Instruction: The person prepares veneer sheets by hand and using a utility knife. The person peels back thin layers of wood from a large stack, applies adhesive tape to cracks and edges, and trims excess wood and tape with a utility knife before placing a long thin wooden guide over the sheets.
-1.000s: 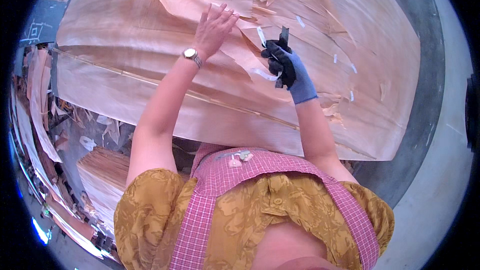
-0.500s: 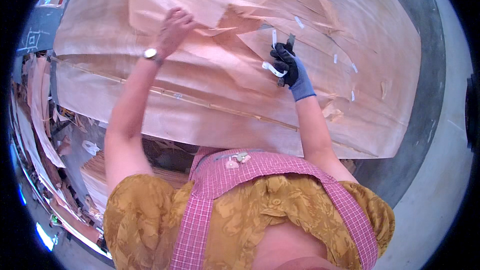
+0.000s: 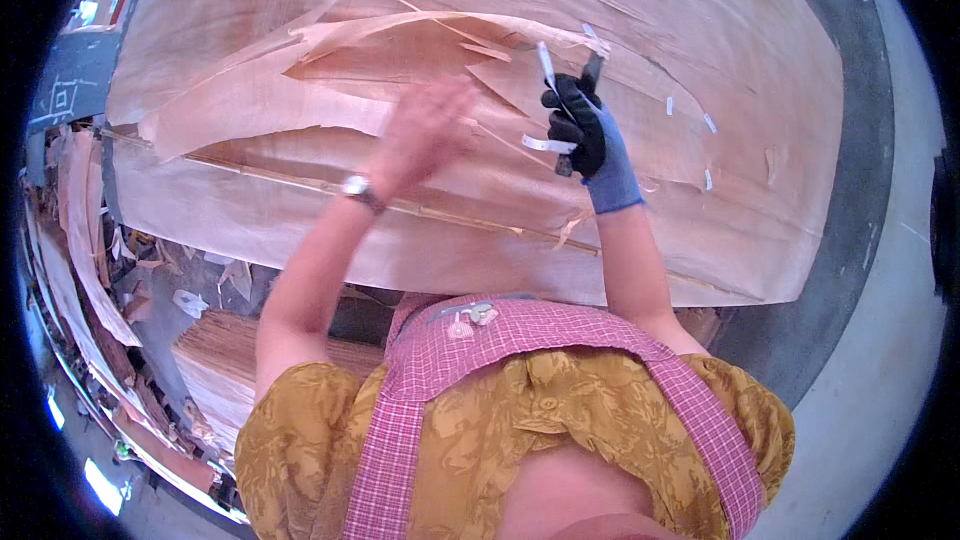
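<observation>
My left hand (image 3: 425, 135), bare and wearing a wristwatch (image 3: 360, 189), is over the middle of a pale wood veneer sheet (image 3: 400, 240). Motion smears its fingers, so their grip is unclear. Just beyond it, a torn, curled veneer piece (image 3: 390, 35) rises in ragged folds. My right hand (image 3: 580, 130), in a black and blue-grey glove, is closed around a dark flat-bladed knife (image 3: 594, 70), its blade pointing away from me. White tape strips (image 3: 547, 145) stick out from between the gloved fingers. The blade tip meets the right end of the torn piece.
A thin wooden strip (image 3: 420, 210) runs across the near part of the sheet. Several small white tape pieces (image 3: 709, 123) dot its right side. Veneer scraps (image 3: 90, 230) heap up at the left, beside a veneer stack (image 3: 215, 350). Grey floor (image 3: 860, 370) lies to the right.
My left hand has swung right and toward me, away from the veneer fold at the upper left. That fold has shifted into a long curl. My right hand has moved slightly right and nearer me.
</observation>
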The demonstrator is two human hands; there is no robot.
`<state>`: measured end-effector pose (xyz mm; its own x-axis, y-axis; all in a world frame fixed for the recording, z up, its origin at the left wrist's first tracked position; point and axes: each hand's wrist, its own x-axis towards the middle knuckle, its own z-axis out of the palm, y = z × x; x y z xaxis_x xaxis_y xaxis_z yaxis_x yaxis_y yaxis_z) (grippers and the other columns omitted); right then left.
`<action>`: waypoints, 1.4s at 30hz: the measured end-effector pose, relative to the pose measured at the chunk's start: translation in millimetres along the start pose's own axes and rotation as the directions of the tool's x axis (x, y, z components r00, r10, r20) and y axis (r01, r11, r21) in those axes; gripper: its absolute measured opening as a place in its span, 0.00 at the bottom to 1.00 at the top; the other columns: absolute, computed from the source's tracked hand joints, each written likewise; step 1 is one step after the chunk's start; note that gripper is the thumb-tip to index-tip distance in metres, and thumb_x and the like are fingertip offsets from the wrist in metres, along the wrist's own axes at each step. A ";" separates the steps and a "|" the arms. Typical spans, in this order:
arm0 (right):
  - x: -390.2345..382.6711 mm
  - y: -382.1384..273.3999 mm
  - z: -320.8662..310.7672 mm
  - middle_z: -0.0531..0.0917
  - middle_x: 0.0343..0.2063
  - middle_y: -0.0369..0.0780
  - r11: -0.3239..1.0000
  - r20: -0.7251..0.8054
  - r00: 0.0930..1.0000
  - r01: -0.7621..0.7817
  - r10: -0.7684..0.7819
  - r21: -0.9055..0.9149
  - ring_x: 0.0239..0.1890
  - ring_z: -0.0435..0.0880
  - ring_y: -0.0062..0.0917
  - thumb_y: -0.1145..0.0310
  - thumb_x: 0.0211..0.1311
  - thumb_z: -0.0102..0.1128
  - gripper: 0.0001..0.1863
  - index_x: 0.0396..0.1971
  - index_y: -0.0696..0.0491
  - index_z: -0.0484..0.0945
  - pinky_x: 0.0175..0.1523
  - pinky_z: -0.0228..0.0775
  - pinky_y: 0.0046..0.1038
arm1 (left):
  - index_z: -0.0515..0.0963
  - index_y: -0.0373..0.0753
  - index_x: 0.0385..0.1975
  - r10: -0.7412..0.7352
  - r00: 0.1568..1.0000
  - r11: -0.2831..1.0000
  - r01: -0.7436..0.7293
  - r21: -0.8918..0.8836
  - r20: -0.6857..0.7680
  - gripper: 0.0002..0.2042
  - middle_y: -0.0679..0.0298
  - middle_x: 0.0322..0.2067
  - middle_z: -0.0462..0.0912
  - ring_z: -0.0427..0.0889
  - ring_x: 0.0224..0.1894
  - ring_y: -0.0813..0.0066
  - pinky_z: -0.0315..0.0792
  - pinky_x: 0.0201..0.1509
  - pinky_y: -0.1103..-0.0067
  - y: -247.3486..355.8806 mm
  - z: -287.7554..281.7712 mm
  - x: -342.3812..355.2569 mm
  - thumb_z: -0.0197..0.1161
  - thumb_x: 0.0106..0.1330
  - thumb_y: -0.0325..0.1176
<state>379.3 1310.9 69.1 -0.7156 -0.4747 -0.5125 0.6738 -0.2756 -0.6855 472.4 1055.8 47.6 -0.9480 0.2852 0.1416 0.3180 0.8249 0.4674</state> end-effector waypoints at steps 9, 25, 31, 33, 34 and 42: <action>-129.5 -16.8 -52.2 0.75 0.27 0.29 0.920 0.078 0.997 -0.011 -0.021 0.392 0.12 0.66 0.09 0.59 0.75 0.42 0.19 0.58 0.52 0.68 0.17 0.60 0.18 | 0.80 0.46 0.46 0.289 0.957 0.957 -0.290 0.031 0.012 0.18 0.69 0.37 0.79 0.75 0.46 0.71 0.60 0.65 0.66 11.8 20.6 -52.4 0.60 0.53 0.31; -22.0 50.3 -21.3 0.85 0.28 0.39 0.962 -0.237 0.971 -0.060 -0.005 -0.268 0.14 0.71 0.12 0.61 0.68 0.57 0.13 0.44 0.54 0.77 0.18 0.63 0.16 | 0.52 0.34 0.69 -0.005 0.986 1.000 0.008 -0.018 0.169 0.41 0.53 0.71 0.51 0.47 0.74 0.59 0.38 0.77 0.61 71.3 66.1 -4.6 0.59 0.61 0.50; -11.0 59.4 -23.4 0.85 0.27 0.40 0.953 -0.240 0.969 -0.118 0.050 -0.280 0.14 0.73 0.15 0.60 0.67 0.59 0.14 0.43 0.55 0.78 0.17 0.65 0.19 | 0.58 0.36 0.67 0.004 0.999 0.991 0.002 -0.135 0.044 0.34 0.55 0.70 0.55 0.57 0.70 0.58 0.50 0.73 0.64 57.0 67.8 7.5 0.57 0.62 0.42; -8.1 63.6 -24.3 0.85 0.27 0.40 0.958 -0.239 0.971 -0.087 0.020 -0.273 0.14 0.74 0.15 0.60 0.66 0.60 0.14 0.42 0.56 0.78 0.17 0.64 0.19 | 0.59 0.38 0.68 0.047 0.996 0.998 -0.043 -0.048 0.076 0.31 0.59 0.70 0.57 0.63 0.66 0.59 0.56 0.69 0.65 55.9 65.3 13.9 0.56 0.64 0.38; -8.5 64.3 -26.4 0.85 0.27 0.40 0.958 -0.240 0.971 -0.087 0.020 -0.274 0.14 0.74 0.15 0.60 0.66 0.60 0.14 0.42 0.56 0.78 0.17 0.64 0.19 | 0.59 0.38 0.68 0.047 0.996 0.998 -0.043 -0.049 0.076 0.31 0.59 0.70 0.57 0.63 0.66 0.59 0.56 0.69 0.65 55.5 66.6 16.5 0.56 0.64 0.38; -21.6 36.6 -33.8 0.84 0.22 0.40 0.738 -0.182 0.975 -0.218 0.131 -0.639 0.18 0.80 0.19 0.63 0.61 0.62 0.13 0.35 0.58 0.81 0.22 0.69 0.20 | 0.70 0.40 0.60 0.086 0.996 0.967 -0.085 0.239 0.006 0.25 0.63 0.63 0.69 0.70 0.59 0.68 0.64 0.59 0.71 56.0 84.2 20.4 0.57 0.62 0.39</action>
<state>413.2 1339.3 37.6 -0.6429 -0.3466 -0.6830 0.5355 0.4342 -0.7244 472.2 1148.9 3.2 -0.9168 0.3583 0.1765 0.3924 0.8902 0.2314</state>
